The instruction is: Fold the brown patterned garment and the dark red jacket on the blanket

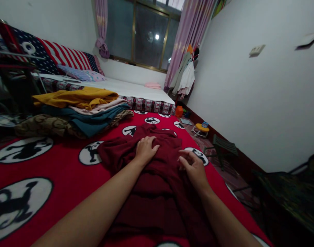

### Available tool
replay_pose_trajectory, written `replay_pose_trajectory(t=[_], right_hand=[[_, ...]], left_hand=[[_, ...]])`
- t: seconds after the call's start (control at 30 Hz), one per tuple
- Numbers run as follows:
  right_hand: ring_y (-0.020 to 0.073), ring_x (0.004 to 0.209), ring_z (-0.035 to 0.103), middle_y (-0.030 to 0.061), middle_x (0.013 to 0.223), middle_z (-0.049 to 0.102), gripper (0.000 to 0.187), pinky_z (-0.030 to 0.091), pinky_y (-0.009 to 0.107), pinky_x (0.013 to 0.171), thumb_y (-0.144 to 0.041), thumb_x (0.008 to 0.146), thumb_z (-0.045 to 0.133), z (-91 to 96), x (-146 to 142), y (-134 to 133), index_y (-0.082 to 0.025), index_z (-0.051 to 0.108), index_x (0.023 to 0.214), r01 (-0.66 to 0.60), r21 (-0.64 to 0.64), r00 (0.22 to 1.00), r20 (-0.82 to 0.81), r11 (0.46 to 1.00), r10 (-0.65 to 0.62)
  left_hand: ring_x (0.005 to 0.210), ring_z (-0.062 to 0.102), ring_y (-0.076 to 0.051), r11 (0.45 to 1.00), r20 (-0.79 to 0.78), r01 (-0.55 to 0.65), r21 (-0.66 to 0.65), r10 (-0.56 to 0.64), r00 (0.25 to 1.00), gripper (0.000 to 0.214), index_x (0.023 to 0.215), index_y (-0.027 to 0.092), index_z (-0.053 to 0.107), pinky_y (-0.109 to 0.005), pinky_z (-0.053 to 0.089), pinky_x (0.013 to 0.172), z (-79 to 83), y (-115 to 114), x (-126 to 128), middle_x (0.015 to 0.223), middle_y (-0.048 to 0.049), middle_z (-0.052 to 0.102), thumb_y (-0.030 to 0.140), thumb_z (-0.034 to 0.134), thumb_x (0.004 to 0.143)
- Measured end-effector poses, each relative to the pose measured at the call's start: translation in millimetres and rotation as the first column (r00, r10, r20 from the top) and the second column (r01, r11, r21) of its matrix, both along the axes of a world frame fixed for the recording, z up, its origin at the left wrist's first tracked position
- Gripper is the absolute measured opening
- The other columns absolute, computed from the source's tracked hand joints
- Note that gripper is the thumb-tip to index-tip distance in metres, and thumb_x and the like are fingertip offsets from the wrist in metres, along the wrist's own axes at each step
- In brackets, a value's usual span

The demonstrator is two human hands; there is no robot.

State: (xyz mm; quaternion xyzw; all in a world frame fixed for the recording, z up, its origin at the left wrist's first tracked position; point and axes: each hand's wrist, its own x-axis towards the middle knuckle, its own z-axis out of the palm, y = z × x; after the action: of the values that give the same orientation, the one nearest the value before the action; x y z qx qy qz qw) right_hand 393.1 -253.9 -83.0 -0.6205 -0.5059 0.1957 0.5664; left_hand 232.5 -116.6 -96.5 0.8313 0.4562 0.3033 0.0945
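Hands meet over a dark red garment [157, 185] that lies crumpled across a red blanket [66, 171] printed with black-and-white round figures, filling the lower middle of the head view. The left hand [146, 148], just left of center, presses palm down on the garment's upper part, fingers spread and bent slightly into the cloth; its grip is wide and flat, closed on nothing. The right hand [194, 167], a little lower and to the right of center, rests on the garment's right edge with fingers curled loosely and the thumb near the fingertips; whether it pinches a fold of cloth cannot be told from here. Both forearms run up from the bottom edge of the frame, the left one from the lower left, the right one from the lower right.

In the middle left of the frame, a pile of folded clothes [82, 109] sits on the blanket, well apart from the hands: a mustard-yellow piece on top, pale pink under it, teal below that, and a brown patterned one at the bottom. Behind the pile, a white mattress [136, 90] stretches toward a window [144, 34] at the top center, with pink curtains [190, 27] on either side. A flag-patterned cushion [61, 56] leans in the upper left. On the floor at the right of center stands a small yellow stool [201, 129], beside a white wall [262, 85].
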Motion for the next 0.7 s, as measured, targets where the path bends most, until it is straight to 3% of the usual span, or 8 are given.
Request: replay_pose_trajectory(t=[0.1,0.23,0.3,0.37,0.43,0.5,0.6,0.7], right_hand=[[0.0132,0.049,0.056,-0.0001,0.066,0.064,0.038,0.043,0.024,0.047,-0.034,0.076,0.061,14.7,30.7,35.1,-0.015,0.060,0.108,0.060,-0.073,0.992,0.115,0.996,-0.051],[0.0105,0.042,0.049,-0.0062,0.052,0.056,0.046,0.039,0.021,0.044,-0.021,0.075,0.060,26.1,63.3,86.8,-0.014,0.058,0.121,0.158,-0.289,0.960,0.268,0.944,-0.078],[0.0095,0.038,0.046,-0.0071,0.046,0.053,0.039,0.036,0.020,0.042,-0.017,0.071,0.065,25.7,73.0,106.7,-0.013,0.065,0.110,0.165,-0.383,0.954,0.297,0.909,-0.048],[0.0089,0.037,0.046,-0.0053,0.043,0.053,0.019,0.034,0.020,0.042,-0.013,0.065,0.071,25.7,80.6,122.2,-0.012,0.071,0.083,0.149,-0.428,0.950,0.311,0.891,-0.009],[0.0087,0.038,0.047,-0.0028,0.042,0.054,0.007,0.034,0.020,0.043,-0.010,0.061,0.073,29.4,87.7,135.6,-0.013,0.067,0.062,0.157,-0.433,0.941,0.338,0.888,-0.002],[0.0093,0.041,0.049,-0.0007,0.044,0.057,0.009,0.036,0.021,0.045,-0.012,0.064,0.072,36.2,93.7,148.7,-0.013,0.065,0.058,0.195,-0.392,0.930,0.365,0.899,-0.042],[0.0118,0.050,0.057,0.0026,0.054,0.063,0.007,0.041,0.021,0.051,-0.017,0.072,0.065,41.8,95.6,165.9,-0.012,0.069,0.070,0.270,-0.308,0.911,0.389,0.912,-0.138],[0.0159,0.065,0.064,0.0065,0.069,0.069,0.014,0.047,0.023,0.060,-0.017,0.075,0.060,30.8,85.9,174.8,-0.012,0.070,0.084,0.315,-0.264,0.895,0.402,0.912,-0.192]], left_hand=[[0.108,0.059,-0.028,1.000,0.033,-0.004,0.008,0.004,0.999,0.037,0.122,0.022,0.060,-0.039,0.046,0.093,-0.5,1.7,-0.7,0.116,-0.0096,0.065,0.035,0.059,0.087],[0.109,0.060,-0.028,1.000,0.081,0.010,-0.002,-0.009,0.997,0.034,0.121,0.022,0.060,-0.040,0.046,0.095,-1.8,4.0,1.4,0.117,-0.0091,0.065,0.033,0.057,0.089],[0.110,0.060,-0.027,1.000,0.130,0.025,-0.018,-0.022,0.991,0.032,0.118,0.022,0.062,-0.040,0.046,0.096,-1.8,4.9,1.5,0.118,-0.0085,0.066,0.031,0.058,0.088],[0.110,0.060,-0.025,0.998,0.228,0.057,-0.017,-0.052,0.972,0.028,0.114,0.021,0.064,-0.038,0.046,0.098,-0.7,5.9,0.3,0.116,-0.0074,0.066,0.027,0.059,0.087],[0.108,0.061,-0.022,0.994,0.365,0.104,0.031,-0.108,0.925,0.021,0.106,0.022,0.066,-0.035,0.046,0.098,1.5,6.8,-1.8,0.113,-0.0057,0.067,0.023,0.056,0.088],[0.107,0.061,-0.019,0.987,0.480,0.127,0.096,-0.158,0.863,0.018,0.099,0.022,0.067,-0.033,0.046,0.098,4.1,7.6,-4.0,0.109,-0.0043,0.068,0.021,0.051,0.091],[0.104,0.062,-0.019,0.983,0.547,0.125,0.135,-0.179,0.818,0.019,0.095,0.022,0.067,-0.033,0.047,0.097,6.4,9.0,-6.0,0.106,-0.0036,0.069,0.021,0.048,0.093],[0.101,0.063,-0.018,0.980,0.546,0.147,0.134,-0.197,0.815,0.017,0.096,0.022,0.067,-0.031,0.047,0.095,4.8,11.5,-5.5,0.104,-0.0035,0.070,0.023,0.051,0.092]])
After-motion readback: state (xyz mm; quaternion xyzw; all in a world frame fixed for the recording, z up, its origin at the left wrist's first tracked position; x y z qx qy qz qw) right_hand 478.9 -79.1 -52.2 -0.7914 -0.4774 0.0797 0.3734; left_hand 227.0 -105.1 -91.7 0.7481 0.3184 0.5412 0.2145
